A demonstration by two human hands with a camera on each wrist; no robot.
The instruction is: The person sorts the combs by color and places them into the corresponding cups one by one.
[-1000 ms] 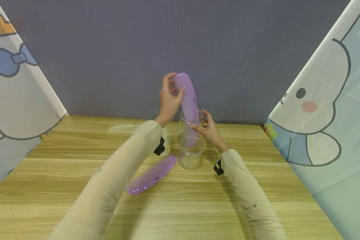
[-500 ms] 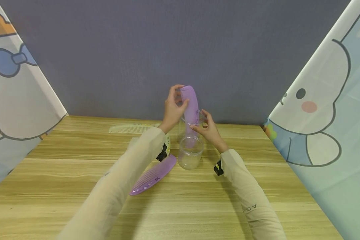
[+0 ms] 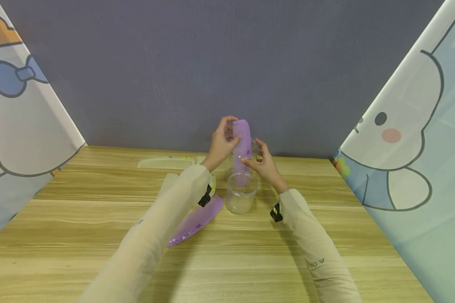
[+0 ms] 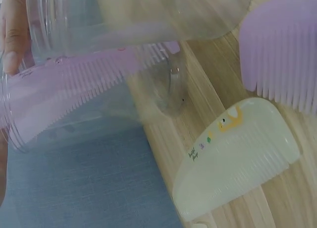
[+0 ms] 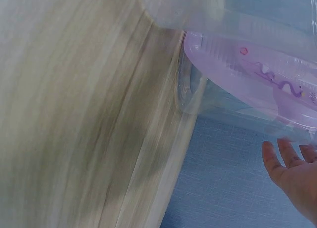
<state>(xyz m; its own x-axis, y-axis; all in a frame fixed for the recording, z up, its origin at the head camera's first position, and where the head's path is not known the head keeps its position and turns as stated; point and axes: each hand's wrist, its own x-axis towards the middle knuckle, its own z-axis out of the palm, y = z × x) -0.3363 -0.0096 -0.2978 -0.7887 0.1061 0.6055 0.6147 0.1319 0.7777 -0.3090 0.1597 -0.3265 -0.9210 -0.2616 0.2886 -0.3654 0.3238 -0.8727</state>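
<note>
My left hand (image 3: pixel 220 145) pinches the top end of a purple comb (image 3: pixel 244 141). The comb stands nearly upright, its lower part inside the rear clear jar (image 3: pixel 229 168). Around that jar's upper part curl the thumb and fingers of my right hand (image 3: pixel 264 166). In the right wrist view the comb (image 5: pixel 247 72) shows through the jar wall. A second clear jar (image 3: pixel 239 205) stands just in front, with nothing visible inside. Another purple comb (image 3: pixel 199 219) lies on the table, partly covered by my left sleeve.
Left of the jars lie cream combs: one (image 3: pixel 167 163) near the back wall, and more comb parts half hidden by my left arm. The left wrist view shows a cream comb (image 4: pixel 237 158) closer. A grey panel (image 3: pixel 212 63) rises behind the wooden table (image 3: pixel 307 240).
My left hand has come down and slightly right, lowering the purple comb deeper into the rear jar. My right hand and both jars have kept their places.
</note>
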